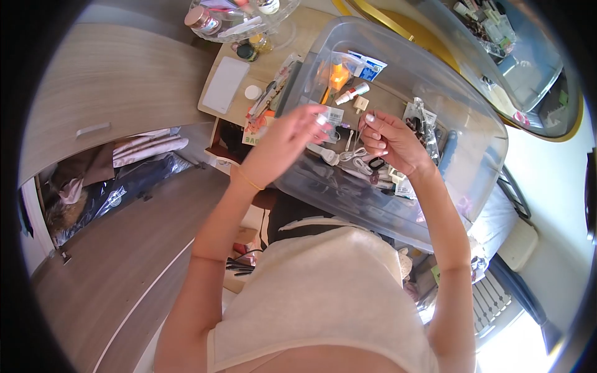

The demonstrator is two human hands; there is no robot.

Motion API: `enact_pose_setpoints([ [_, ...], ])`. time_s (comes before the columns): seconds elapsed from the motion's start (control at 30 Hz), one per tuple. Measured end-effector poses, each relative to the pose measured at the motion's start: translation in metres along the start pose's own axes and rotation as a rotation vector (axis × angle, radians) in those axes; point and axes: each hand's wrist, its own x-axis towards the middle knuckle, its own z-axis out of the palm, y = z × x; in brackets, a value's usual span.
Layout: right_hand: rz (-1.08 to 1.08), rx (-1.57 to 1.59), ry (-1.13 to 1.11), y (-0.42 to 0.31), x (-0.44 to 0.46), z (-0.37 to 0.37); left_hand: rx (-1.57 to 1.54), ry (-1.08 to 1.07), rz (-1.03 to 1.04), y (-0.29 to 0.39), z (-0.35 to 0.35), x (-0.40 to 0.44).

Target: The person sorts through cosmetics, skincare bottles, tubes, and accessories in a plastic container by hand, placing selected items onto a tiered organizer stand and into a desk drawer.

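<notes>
My left hand (280, 144) is over the left edge of a clear plastic bin (398, 219), its fingers bent near a small white item at the fingertips. My right hand (395, 142) hovers above the middle of the bin, thumb and fingertips pinched on something thin that I cannot make out. Below and between the hands lie white cables (356, 156). Farther back in the bin are a white charger plug (360, 104), a white tube (352, 93), an orange item (339, 76) and a blue-white packet (367, 66). Packaged dark items (424, 127) lie right of my right hand.
A wooden table holds a white card (226, 85), a white cap (253, 92), small jars (246, 51) and a clear tiered tray (249, 28). A gold-rimmed mirror (547, 135) stands at the back right. An open drawer with clothes (118, 177) is at the left.
</notes>
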Motion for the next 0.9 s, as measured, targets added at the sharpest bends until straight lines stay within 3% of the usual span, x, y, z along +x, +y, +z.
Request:
enact_pose_setpoints([
  [0.1,0.006,-0.036,-0.018,-0.006,-0.008,0.021,-0.268,-0.268,-0.126,0.003,0.026,0.005],
  [0.27,-0.089,-0.055,0.005,-0.005,-0.014,0.023,-0.174,-0.457,-0.193,0.018,0.024,0.011],
  [0.33,-0.192,-0.134,0.158,-0.012,-0.02,0.029,-0.344,-0.373,-0.17,0.015,0.021,0.008],
  [0.4,-0.326,-0.479,0.452,-0.018,-0.03,0.04,-0.453,-0.305,-0.185,0.011,0.021,0.004],
  [0.53,-0.68,-0.446,0.628,-0.011,-0.027,0.054,-0.712,-0.152,-0.039,0.009,0.032,-0.001],
  [0.6,-0.869,-0.625,0.587,-0.001,-0.021,0.063,-0.824,-0.051,-0.01,0.012,0.042,-0.003],
  [0.7,-1.089,-1.098,0.721,0.016,-0.009,0.073,-0.905,-0.004,0.09,0.023,0.048,-0.004],
  [0.9,-1.218,-1.26,0.631,0.02,0.01,0.098,-0.853,0.03,0.349,0.028,0.042,0.001],
])
